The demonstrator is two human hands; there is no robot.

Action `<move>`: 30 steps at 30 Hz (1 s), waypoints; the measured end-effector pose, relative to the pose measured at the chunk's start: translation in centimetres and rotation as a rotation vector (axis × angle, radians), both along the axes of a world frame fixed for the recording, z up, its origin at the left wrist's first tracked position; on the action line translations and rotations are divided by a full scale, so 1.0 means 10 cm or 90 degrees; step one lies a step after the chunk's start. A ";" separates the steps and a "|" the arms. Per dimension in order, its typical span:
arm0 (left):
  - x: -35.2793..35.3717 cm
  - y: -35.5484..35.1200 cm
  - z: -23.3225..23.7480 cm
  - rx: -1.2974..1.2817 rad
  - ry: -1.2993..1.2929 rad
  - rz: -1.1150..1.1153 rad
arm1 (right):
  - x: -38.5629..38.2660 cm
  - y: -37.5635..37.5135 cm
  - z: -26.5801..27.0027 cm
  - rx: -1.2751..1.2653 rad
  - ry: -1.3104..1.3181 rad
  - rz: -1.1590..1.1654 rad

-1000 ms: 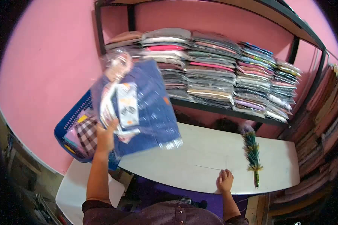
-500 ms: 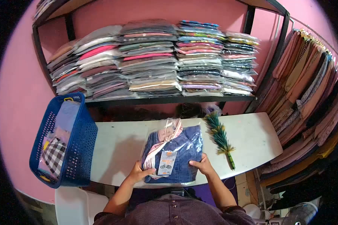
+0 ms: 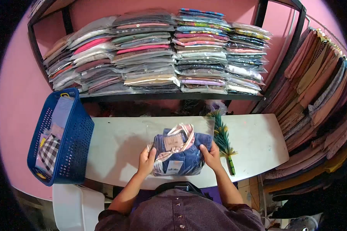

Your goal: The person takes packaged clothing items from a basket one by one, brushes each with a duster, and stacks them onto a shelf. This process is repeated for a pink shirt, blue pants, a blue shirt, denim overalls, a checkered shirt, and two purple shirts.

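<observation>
Folded blue denim clothing [image 3: 189,159] lies inside a clear plastic bag [image 3: 204,126], held above the white table between my two hands. A pink-and-white striped band is tied in a knot across its front, with a beige label patch beside it and a white paper tag lower down. My left hand [image 3: 145,159] grips the left edge, thumb on top. On the opposite edge, my right hand [image 3: 211,156] is closed with its thumb over the denim. The fingers beneath are mostly hidden.
A blue plastic basket [image 3: 78,144] with folded clothes stands on the left of the white table [image 3: 258,142]. A green feathery stalk [image 3: 222,134] lies right of the bag. Bagged clothes [image 3: 146,50] fill a shelf behind; hanging garments [image 3: 316,92] line the right.
Both hands have moved up and away from my body with the bagged denim, which now tilts differently. The striped band and label patch show more fully, and the bag's top spreads wider behind.
</observation>
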State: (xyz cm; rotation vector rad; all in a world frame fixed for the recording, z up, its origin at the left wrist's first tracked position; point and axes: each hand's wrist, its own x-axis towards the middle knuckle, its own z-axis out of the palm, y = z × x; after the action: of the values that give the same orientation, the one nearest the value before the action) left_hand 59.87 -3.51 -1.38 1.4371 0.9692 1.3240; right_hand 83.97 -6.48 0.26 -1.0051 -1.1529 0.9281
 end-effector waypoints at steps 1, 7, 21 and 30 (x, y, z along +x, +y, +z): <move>-0.01 0.10 -0.13 -0.056 0.045 0.018 | 0.01 0.06 0.04 0.013 -0.053 -0.038; 0.25 0.75 -0.74 -0.267 -0.020 0.010 | 0.32 0.75 -0.56 -0.082 -0.276 -0.189; -0.09 -0.42 -2.00 -0.256 0.218 0.089 | 1.51 -0.53 -1.71 -0.382 -0.642 -0.362; -0.13 -0.40 -1.96 -0.234 0.152 0.058 | 1.00 -0.42 -1.45 -0.235 -0.810 0.159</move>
State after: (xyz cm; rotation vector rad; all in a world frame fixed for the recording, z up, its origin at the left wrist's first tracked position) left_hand 58.59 -7.49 -20.94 1.2942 1.3705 0.9845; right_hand 94.01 -10.70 -14.26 -1.8932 -2.2341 0.6511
